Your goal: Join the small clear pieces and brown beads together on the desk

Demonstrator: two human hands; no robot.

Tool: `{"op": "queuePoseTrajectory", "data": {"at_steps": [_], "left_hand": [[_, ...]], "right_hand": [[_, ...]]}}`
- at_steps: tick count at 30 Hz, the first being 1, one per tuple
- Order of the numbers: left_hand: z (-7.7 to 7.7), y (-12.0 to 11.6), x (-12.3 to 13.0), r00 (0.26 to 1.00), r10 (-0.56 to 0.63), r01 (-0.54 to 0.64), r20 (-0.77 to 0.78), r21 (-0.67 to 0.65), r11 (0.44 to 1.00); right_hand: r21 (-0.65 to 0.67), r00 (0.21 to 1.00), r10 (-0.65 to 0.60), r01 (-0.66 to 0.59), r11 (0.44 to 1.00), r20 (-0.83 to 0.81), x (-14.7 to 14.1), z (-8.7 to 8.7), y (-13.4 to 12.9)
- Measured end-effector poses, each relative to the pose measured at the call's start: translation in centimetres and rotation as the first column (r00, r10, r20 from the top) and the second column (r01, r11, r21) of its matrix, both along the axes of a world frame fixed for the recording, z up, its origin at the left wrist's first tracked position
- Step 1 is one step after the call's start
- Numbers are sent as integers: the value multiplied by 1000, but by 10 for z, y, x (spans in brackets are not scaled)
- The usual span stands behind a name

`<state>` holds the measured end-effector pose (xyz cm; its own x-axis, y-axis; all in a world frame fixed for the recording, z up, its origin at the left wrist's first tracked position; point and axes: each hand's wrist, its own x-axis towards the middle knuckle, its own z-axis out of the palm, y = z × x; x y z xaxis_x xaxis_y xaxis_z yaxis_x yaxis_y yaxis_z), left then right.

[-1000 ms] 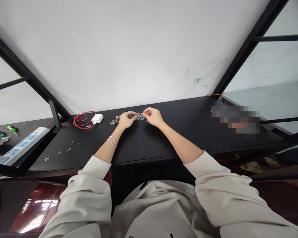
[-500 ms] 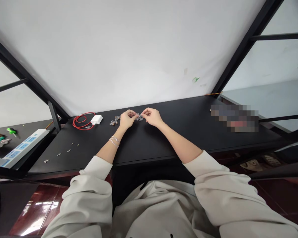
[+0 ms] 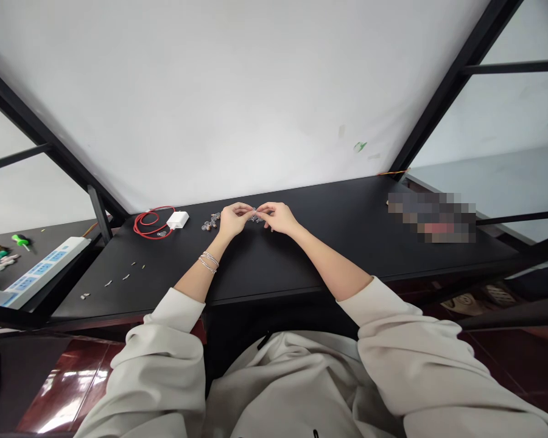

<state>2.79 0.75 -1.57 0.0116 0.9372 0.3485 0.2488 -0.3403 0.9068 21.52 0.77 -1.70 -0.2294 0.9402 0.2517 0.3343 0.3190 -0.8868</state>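
Observation:
My left hand (image 3: 234,220) and my right hand (image 3: 278,218) sit close together above the black tabletop (image 3: 301,255), their fingertips meeting around a small clear part (image 3: 254,213). It is too small to tell its exact kind. Just below the fingertips lie a few more small clear pieces (image 3: 256,219), partly hidden by my right fingers. To the left of my left hand is a small heap of clear and metal parts (image 3: 210,222).
A coiled red cable (image 3: 151,223) and a white charger (image 3: 178,219) lie left of the heap. Small metal pieces (image 3: 116,277) dot the table's front left. A white power strip (image 3: 41,271) and green-handled screwdriver (image 3: 21,241) lie on a lower surface at far left.
My hands have moved closer together, and my right fingertips now reach my left ones over the small parts. The view has shifted very slightly.

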Motion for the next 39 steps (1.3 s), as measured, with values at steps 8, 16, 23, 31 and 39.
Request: {"op": "queuePoseTrajectory", "data": {"at_steps": [8,16,23,31,39], "left_hand": [[3,-5,0,998,-43,44,35,-29,999],[2,-3,1,997,-14,18,70,-52,999],[0,-2,1,994,-18,23,108,-46,999],[0,-2,1,994,-29,33,101,-36,999],[1,-4,1,991,-34,40,130,-43,998]], "right_hand": [[-98,992,35,-47,994,-121,-4,2,-3],[-85,991,16,-27,996,-134,-5,2,-4],[-95,987,11,-27,995,-162,-6,3,-5],[-117,981,16,-39,992,-192,-7,5,-6],[-104,986,17,-34,994,-164,-7,7,-6]]}}
